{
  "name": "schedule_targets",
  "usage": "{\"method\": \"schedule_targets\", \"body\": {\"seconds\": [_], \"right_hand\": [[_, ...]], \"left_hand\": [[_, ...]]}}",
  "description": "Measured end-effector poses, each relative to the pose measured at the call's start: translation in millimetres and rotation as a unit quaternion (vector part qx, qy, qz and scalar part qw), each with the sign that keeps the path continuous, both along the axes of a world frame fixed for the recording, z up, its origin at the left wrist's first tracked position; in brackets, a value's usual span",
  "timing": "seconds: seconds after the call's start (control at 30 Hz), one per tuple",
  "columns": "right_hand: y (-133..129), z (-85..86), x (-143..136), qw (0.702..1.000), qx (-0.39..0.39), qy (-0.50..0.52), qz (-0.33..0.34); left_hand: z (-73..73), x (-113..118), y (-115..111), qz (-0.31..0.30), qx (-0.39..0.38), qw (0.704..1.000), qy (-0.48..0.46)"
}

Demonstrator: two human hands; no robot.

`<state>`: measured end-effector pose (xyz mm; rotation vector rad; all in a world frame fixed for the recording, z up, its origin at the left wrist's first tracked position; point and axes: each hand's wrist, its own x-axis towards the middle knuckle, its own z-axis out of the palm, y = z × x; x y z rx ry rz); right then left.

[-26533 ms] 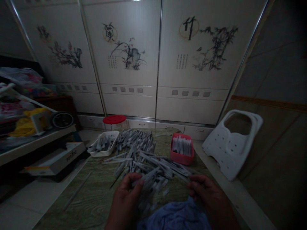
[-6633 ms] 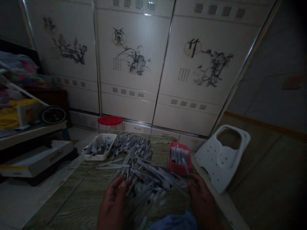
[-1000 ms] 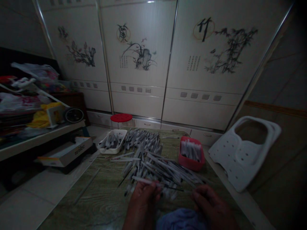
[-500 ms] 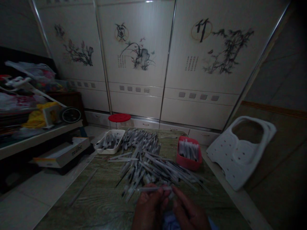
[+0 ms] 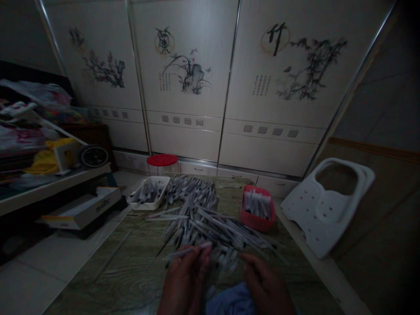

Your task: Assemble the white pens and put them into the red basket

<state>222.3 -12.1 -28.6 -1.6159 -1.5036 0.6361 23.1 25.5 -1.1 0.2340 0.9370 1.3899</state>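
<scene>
My left hand (image 5: 185,278) is closed on a slim pen (image 5: 182,252) with a pale, translucent barrel, which points left and slightly down over the near edge of a large pile of similar pens (image 5: 210,223). To its right, my right hand (image 5: 264,280) is apart from the pen, index finger forward and thumb slightly separated, with nothing visible between them. Between the hands lie small clear pieces (image 5: 226,259) that look like pen caps. Blue cloth (image 5: 231,299) shows below them. Dim light and blur hide fine details.
A white tray (image 5: 160,202) of pens or parts stands left of the pile, a red basket (image 5: 257,223) of upright pens right. One thin stick (image 5: 111,258) lies on the wood-patterned table (image 5: 131,284). Beyond are a red stool (image 5: 162,159), a white plastic chair (image 5: 328,210) and a cluttered shelf (image 5: 55,183).
My left hand has moved left with the pen, which now tilts. My right hand has come away from the pen and shifted slightly right, widening the gap between the hands.
</scene>
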Motion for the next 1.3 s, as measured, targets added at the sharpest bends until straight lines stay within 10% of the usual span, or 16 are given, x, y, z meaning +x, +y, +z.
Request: {"method": "schedule_targets", "body": {"seconds": [1.3], "right_hand": [[19.2,4.0,-12.5,0.983,-0.035,-0.174,0.042]], "left_hand": [[-2.5,-15.9,2.2,0.005,-0.008,1.0,-0.004]]}}
